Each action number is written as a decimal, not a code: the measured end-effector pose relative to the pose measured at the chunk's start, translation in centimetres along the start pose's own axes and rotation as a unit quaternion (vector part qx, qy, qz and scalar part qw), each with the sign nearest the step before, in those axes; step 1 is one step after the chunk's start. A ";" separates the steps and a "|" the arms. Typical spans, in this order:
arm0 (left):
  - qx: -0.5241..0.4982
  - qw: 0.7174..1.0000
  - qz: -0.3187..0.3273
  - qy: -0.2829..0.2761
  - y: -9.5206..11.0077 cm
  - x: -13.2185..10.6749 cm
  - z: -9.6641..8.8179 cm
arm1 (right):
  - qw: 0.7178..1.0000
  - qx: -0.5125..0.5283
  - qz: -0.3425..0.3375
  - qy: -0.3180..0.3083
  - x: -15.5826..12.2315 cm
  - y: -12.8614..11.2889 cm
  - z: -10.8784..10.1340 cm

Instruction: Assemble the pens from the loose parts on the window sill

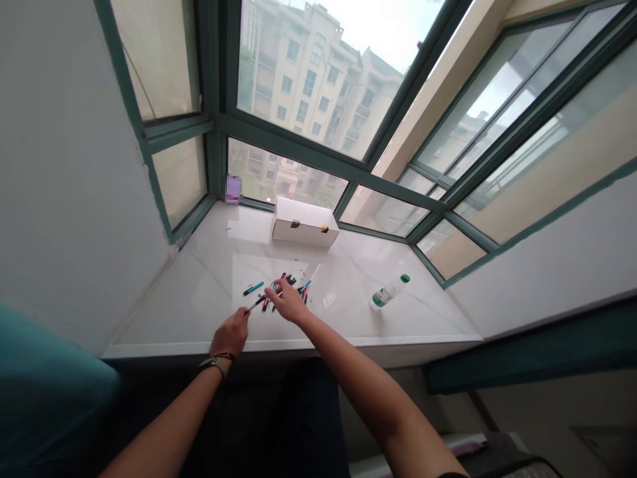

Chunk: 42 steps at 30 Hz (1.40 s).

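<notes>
My left hand (231,333), wearing bands at the wrist, is closed on one end of a slim pen (256,303) with a dark tip part. The pen points up and to the right, toward my right hand (289,303). That hand reaches over a loose pile of pens, its fingers bent and close together; whatever they pinch is too small to make out. Black, red and blue pens and pen parts (305,292) lie around and partly under it. A blue pen with a black end (253,288) rests apart, left of the pile.
A white box (305,229) with dark and yellow marks stands behind the pens by the window. To the right, a clear bottle with a green cap (391,292) stands on the white sill (199,305). A small purple item (233,188) is in the back left corner.
</notes>
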<state>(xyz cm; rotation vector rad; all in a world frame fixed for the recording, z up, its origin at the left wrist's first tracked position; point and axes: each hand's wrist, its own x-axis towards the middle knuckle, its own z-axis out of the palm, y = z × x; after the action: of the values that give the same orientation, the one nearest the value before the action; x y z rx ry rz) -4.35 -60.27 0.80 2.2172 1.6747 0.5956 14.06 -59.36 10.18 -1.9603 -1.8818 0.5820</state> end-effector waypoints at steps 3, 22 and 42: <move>0.004 1.000 -0.010 0.008 -0.2 0.1 0.2 | 0.991 0.068 0.095 0.066 -1.5 3.6 -0.2; -0.392 0.903 -0.174 -0.034 -3.2 1.5 -1.0 | 0.954 0.018 0.297 0.026 0.9 15.6 0.7; -0.441 0.889 -0.092 -0.085 -3.0 1.1 -1.6 | 0.925 0.219 0.253 0.180 -6.6 14.4 0.9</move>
<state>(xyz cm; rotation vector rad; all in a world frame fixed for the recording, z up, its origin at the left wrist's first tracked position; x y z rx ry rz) -7.44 -58.38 0.95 1.3876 1.1519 0.8600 25.65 -66.62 2.17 -2.0556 -0.9242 0.6551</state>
